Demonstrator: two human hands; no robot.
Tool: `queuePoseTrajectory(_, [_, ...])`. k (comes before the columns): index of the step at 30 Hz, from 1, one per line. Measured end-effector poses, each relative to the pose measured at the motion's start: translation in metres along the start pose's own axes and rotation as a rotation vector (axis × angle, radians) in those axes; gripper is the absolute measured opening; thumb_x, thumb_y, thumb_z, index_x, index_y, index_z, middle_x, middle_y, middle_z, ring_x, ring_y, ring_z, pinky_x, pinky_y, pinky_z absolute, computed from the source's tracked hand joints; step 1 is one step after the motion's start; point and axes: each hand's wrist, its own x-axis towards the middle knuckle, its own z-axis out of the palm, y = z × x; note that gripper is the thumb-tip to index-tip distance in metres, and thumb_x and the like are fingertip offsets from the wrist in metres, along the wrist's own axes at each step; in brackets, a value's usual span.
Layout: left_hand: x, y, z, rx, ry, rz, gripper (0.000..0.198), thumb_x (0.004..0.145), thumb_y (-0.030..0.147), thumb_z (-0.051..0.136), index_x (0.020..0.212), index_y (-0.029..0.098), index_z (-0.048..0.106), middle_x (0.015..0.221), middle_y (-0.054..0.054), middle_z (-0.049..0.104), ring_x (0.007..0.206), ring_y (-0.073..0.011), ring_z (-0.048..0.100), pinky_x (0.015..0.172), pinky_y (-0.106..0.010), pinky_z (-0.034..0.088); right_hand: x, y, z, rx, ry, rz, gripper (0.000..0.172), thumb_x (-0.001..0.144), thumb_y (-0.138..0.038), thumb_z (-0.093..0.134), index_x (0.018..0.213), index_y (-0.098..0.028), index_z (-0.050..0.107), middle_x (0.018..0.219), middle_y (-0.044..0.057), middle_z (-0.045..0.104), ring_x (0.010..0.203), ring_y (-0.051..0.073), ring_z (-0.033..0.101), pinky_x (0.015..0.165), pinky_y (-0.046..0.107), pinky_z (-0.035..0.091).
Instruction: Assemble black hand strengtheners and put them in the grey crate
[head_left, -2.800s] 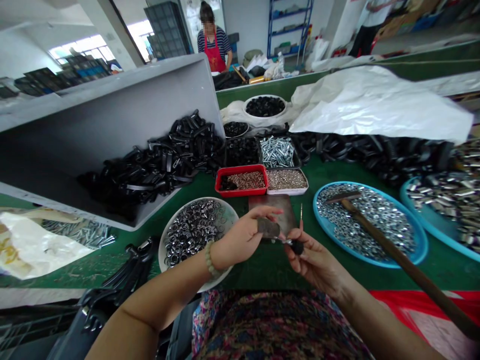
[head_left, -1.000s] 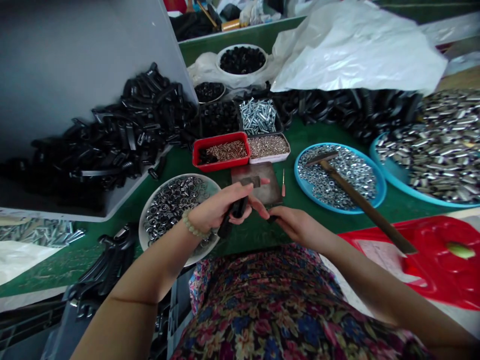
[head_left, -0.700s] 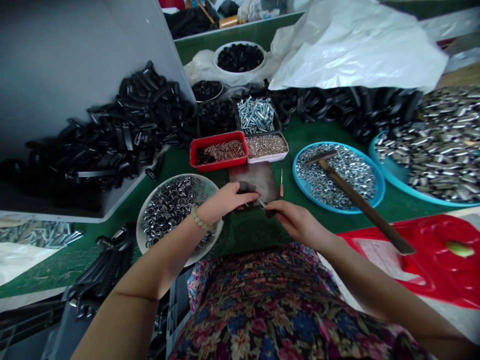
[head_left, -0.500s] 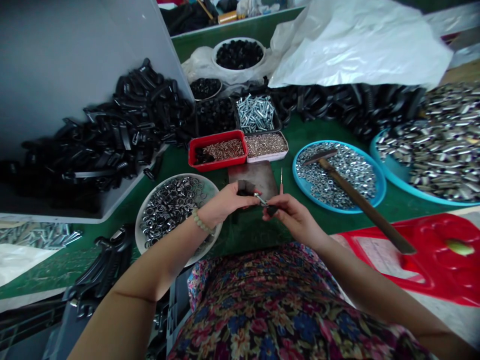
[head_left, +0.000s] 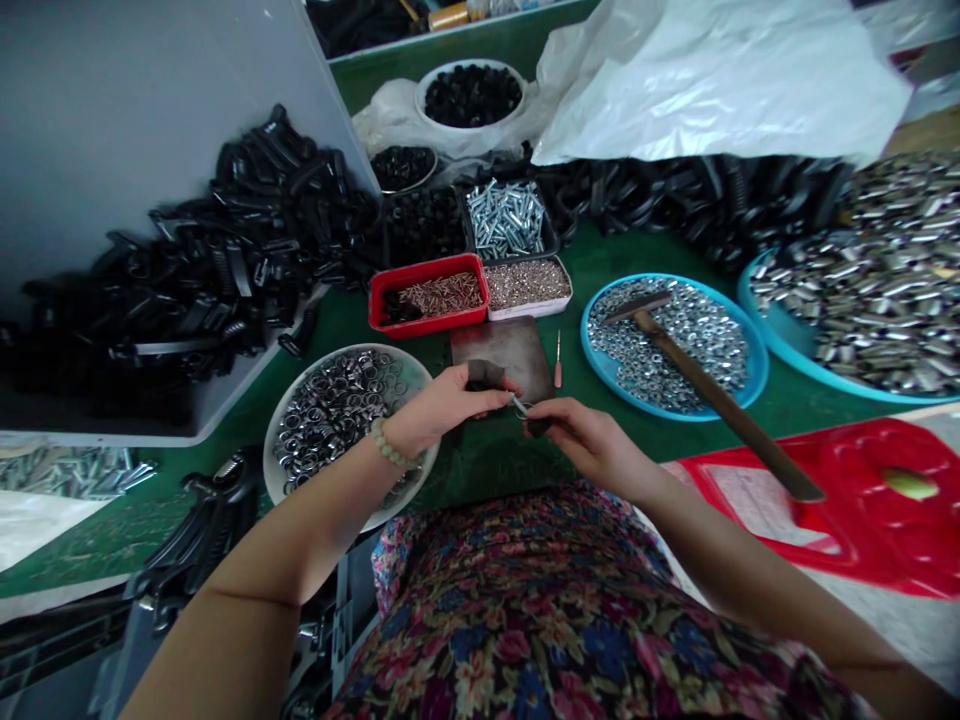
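Note:
My left hand (head_left: 442,408) is closed on a small black part (head_left: 484,374), held just above the near edge of a dark metal plate (head_left: 510,346). My right hand (head_left: 581,440) pinches a small dark piece (head_left: 537,427) right beside it. A thin silvery piece (head_left: 520,405) bridges the two hands at the fingertips. A white bowl of shiny metal rings (head_left: 339,410) lies just left of my left wrist. A small red-handled tool (head_left: 557,362) lies right of the plate.
A red tray (head_left: 420,296) and a tray of tiny metal bits (head_left: 526,284) sit behind the plate. A hammer (head_left: 709,392) rests across a blue dish of nuts (head_left: 675,345). Black clips (head_left: 217,270) pile at left. A red plastic tray (head_left: 840,500) lies at right.
The camera tilted down since the oldest frame. My hands stayed together over the plate's near edge, turning the black part; the left grip shifted from a long hold to a fingertip pinch.

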Motion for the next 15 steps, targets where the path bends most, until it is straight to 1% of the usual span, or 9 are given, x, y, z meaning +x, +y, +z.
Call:
queuePoseTrajectory(2, [-0.004,0.004,0.005,0.037,-0.014,0.116,0.021,0.075,0.026,0.07,0.092,0.014,0.069,0.091,-0.005,0.069,0.076,-0.0112,0.059,0.074,-0.027,0.046,0.0,0.0,0.003,0.261,0.032,0.065,0.015,0.09,-0.03,0.058,0.104,-0.023,0.057,0.091,0.002,0.069,0.081,0.014,0.068,0.077,0.03,0.054])
queuePoseTrajectory(4, [-0.01,0.008,0.01,0.075,-0.011,0.261,0.017,0.077,0.026,0.069,0.091,0.016,0.068,0.096,-0.005,0.07,0.087,-0.0142,0.062,0.085,-0.031,0.047,-0.001,0.0,0.008,0.588,0.054,0.156,0.02,0.086,-0.035,0.065,0.097,-0.023,0.054,0.083,0.0,0.068,0.068,0.011,0.067,0.065,0.025,0.054])
queuePoseTrajectory(7, [-0.023,0.011,0.013,0.141,-0.041,0.384,0.017,0.08,0.027,0.067,0.094,0.018,0.069,0.095,-0.005,0.071,0.092,-0.016,0.063,0.089,-0.032,0.047,-0.002,-0.004,0.012,0.895,0.027,0.277,0.031,0.076,-0.038,0.076,0.093,-0.023,0.055,0.073,-0.004,0.066,0.057,0.007,0.063,0.054,0.018,0.05])
queuePoseTrajectory(8, [-0.026,0.011,0.013,0.141,-0.039,0.386,0.02,0.081,0.029,0.066,0.098,0.019,0.069,0.095,-0.005,0.072,0.091,-0.0161,0.064,0.088,-0.031,0.048,-0.002,-0.005,0.012,0.935,0.017,0.303,0.032,0.074,-0.037,0.078,0.092,-0.023,0.056,0.072,-0.004,0.065,0.056,0.007,0.063,0.053,0.017,0.05])
queuePoseTrajectory(10, [-0.029,0.012,0.01,0.106,0.029,0.33,0.03,0.085,0.036,0.062,0.11,0.019,0.066,0.094,-0.006,0.072,0.087,-0.0157,0.064,0.083,-0.03,0.049,-0.002,-0.006,0.011,0.941,0.026,0.315,0.033,0.072,-0.036,0.079,0.091,-0.023,0.056,0.072,-0.004,0.066,0.057,0.007,0.063,0.054,0.017,0.05])
queuePoseTrajectory(12, [-0.029,0.015,0.007,0.088,0.121,0.203,0.039,0.088,0.043,0.057,0.118,0.018,0.062,0.092,-0.007,0.072,0.079,-0.0147,0.062,0.073,-0.028,0.049,-0.002,-0.004,0.009,0.868,0.052,0.291,0.031,0.074,-0.036,0.078,0.092,-0.022,0.056,0.074,-0.003,0.067,0.059,0.008,0.064,0.056,0.019,0.051])
queuePoseTrajectory(13, [-0.029,0.017,0.005,0.085,0.137,0.139,0.042,0.088,0.045,0.056,0.119,0.017,0.061,0.089,-0.007,0.072,0.074,-0.0138,0.061,0.067,-0.026,0.047,-0.001,-0.002,0.007,0.81,0.049,0.268,0.029,0.076,-0.036,0.076,0.092,-0.022,0.057,0.076,-0.002,0.067,0.061,0.009,0.065,0.058,0.021,0.052])
queuePoseTrajectory(14, [-0.029,0.02,0.004,0.069,0.115,0.092,0.044,0.088,0.047,0.055,0.118,0.017,0.062,0.086,-0.007,0.071,0.068,-0.0126,0.059,0.061,-0.024,0.045,-0.001,0.001,0.006,0.738,0.033,0.245,0.027,0.078,-0.036,0.074,0.093,-0.021,0.057,0.078,-0.001,0.068,0.063,0.01,0.066,0.061,0.023,0.053])
queuePoseTrajectory(15, [-0.03,0.023,0.003,0.029,0.056,0.073,0.046,0.088,0.049,0.054,0.118,0.016,0.062,0.082,-0.007,0.071,0.062,-0.0112,0.056,0.056,-0.023,0.042,-0.001,0.004,0.005,0.655,0.011,0.227,0.024,0.081,-0.036,0.071,0.095,-0.02,0.057,0.08,0.001,0.068,0.067,0.011,0.067,0.064,0.025,0.054])
